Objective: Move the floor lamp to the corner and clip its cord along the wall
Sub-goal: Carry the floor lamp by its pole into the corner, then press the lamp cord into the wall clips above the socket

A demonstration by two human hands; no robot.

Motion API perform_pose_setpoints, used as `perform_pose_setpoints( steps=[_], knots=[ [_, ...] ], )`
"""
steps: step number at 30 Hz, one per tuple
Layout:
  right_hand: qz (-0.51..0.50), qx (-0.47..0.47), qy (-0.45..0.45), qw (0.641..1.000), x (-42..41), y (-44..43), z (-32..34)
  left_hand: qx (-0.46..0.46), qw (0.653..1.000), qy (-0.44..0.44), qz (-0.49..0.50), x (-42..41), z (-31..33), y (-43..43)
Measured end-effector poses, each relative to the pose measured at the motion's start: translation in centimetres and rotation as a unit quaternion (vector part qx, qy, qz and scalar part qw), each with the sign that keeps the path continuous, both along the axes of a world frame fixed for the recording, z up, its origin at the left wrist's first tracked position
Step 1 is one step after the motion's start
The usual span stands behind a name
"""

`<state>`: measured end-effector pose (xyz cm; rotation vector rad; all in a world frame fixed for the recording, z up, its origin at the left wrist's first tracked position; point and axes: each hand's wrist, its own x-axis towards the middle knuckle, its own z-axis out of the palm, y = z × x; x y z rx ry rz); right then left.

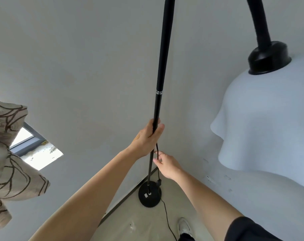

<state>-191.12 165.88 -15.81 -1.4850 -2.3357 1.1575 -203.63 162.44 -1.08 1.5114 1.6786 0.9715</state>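
Observation:
A black floor lamp stands in the room corner, its round base [149,197] on the floor where two grey walls meet. The thin black pole [160,75] rises upward and curves over to a white bell-shaped shade [266,119] at the right. My left hand [147,136] is wrapped around the pole about midway up. Just below it, my right hand [165,164] pinches the black cord [157,152] that hangs beside the pole. The cord runs down past an inline switch [158,182] near the base, then trails along the floor [168,221] toward me.
A patterned beige curtain [10,150] hangs at the left beside a window [31,145]. A dark baseboard [123,199] lines the left wall. My white shoe [184,226] stands on the pale floor right of the trailing cord.

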Motion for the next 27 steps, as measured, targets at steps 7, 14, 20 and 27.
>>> perform_pose_setpoints(
  steps=[7, 14, 20, 27],
  knots=[
    [-0.025, 0.005, 0.020, 0.999, 1.4, -0.9, 1.4, 0.021, 0.999, -0.044, -0.024, 0.6, 0.7, 0.0],
    [-0.050, 0.007, 0.027, 0.998, 3.7, -4.0, 1.1, 0.013, 0.999, -0.038, -0.011, -0.8, -2.6, -0.9],
    [-0.039, -0.030, -0.008, 0.999, 6.0, -7.5, -0.4, -0.026, 0.998, 0.044, 0.034, -0.6, -4.0, -1.9],
    [-0.009, -0.081, -0.026, 0.996, 8.7, -9.5, 0.5, -0.206, 0.970, -0.044, 0.122, 2.4, -4.5, -3.9]
  ],
)
